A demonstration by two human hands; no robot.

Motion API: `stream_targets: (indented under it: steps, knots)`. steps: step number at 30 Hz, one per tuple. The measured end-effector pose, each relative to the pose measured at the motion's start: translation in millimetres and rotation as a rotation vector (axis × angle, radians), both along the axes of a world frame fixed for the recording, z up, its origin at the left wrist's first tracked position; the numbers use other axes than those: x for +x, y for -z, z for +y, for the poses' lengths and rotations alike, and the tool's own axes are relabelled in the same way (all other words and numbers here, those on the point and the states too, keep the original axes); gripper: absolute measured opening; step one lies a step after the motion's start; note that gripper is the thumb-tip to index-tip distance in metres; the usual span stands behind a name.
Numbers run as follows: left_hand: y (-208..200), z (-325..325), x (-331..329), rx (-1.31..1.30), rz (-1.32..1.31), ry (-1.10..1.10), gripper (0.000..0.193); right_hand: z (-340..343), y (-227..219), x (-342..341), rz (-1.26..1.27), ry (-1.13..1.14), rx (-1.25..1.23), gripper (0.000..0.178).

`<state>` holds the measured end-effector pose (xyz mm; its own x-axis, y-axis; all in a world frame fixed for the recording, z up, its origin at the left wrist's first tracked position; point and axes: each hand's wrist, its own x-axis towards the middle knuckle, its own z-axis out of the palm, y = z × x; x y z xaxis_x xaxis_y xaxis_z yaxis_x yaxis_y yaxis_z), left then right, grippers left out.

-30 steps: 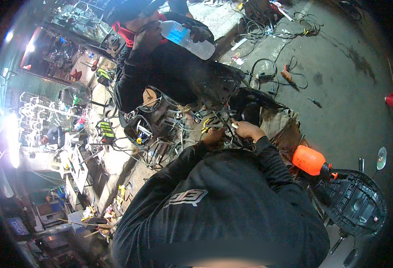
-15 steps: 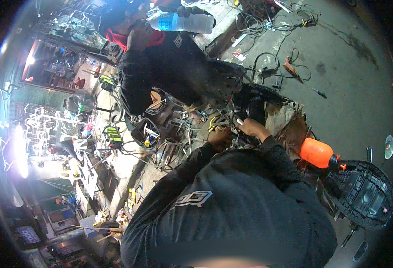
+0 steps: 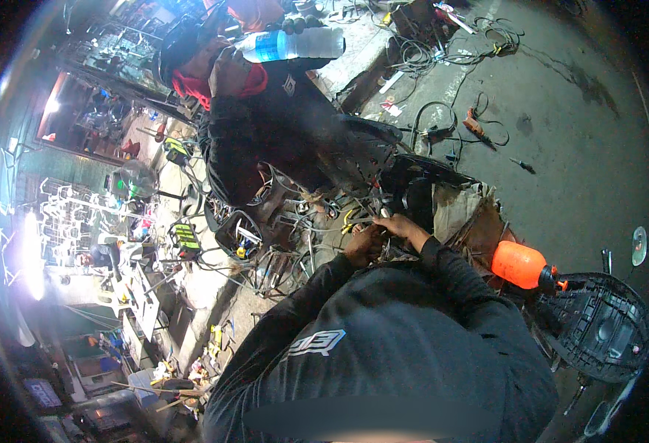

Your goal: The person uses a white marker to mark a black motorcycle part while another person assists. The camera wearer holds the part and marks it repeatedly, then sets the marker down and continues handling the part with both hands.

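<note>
My two hands work close together in front of my chest, by the dark parts of what looks like a motorcycle. My left hand (image 3: 365,246) is curled closed; whatever its fingers grip is too small to make out. Just to its right, my right hand (image 3: 404,229) is closed too, its fingertips meeting near the left hand's. Yellow-handled pliers (image 3: 349,220) lie beside the left hand. A dark curved panel (image 3: 417,193) and a worn pale cover (image 3: 451,210) stand just beyond the right hand.
Opposite me a person in black holds a clear water bottle (image 3: 295,45). An orange bottle (image 3: 518,263) and a black seat base (image 3: 598,325) lie at my right. Tools fill an open bag (image 3: 237,235) at left. Coiled cables (image 3: 479,46) and an orange-handled tool (image 3: 476,129) lie on the floor.
My right hand has shifted slightly left and down, closer to my left hand. The other person's water bottle has moved a little left and down. My view has also shifted slightly.
</note>
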<state>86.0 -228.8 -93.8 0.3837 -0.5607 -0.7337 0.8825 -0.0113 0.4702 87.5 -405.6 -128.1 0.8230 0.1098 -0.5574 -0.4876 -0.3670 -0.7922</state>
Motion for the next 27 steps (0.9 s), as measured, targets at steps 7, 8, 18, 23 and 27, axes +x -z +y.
stream_targets:
  steps: [7, 8, 18, 23, 27]
  knots:
    - [-4.9, -6.3, -5.1, -0.008, 0.005, 0.01, 0.029, -3.1, 7.7, -1.2, 0.008, 0.059, 0.177, 0.057]
    - [-4.7, -7.0, -5.8, 0.016, -0.059, 0.029, 0.03, -2.2, 5.7, -1.0, 0.007, 0.089, 0.147, 0.055]
    - [-4.2, -0.9, -4.6, -0.008, -0.042, 0.059, 0.037, -1.0, 19.1, -7.6, -0.037, 0.162, 0.193, 0.045]
    - [4.3, 9.8, 2.8, -0.013, -0.831, 0.447, 0.034, -7.7, 22.2, -5.8, -0.093, 0.029, 0.05, 0.052]
    - [-1.2, 18.0, 7.9, 0.182, -1.096, 0.646, 0.035, -6.4, 9.3, 1.4, 0.047, 0.012, -0.105, 0.07]
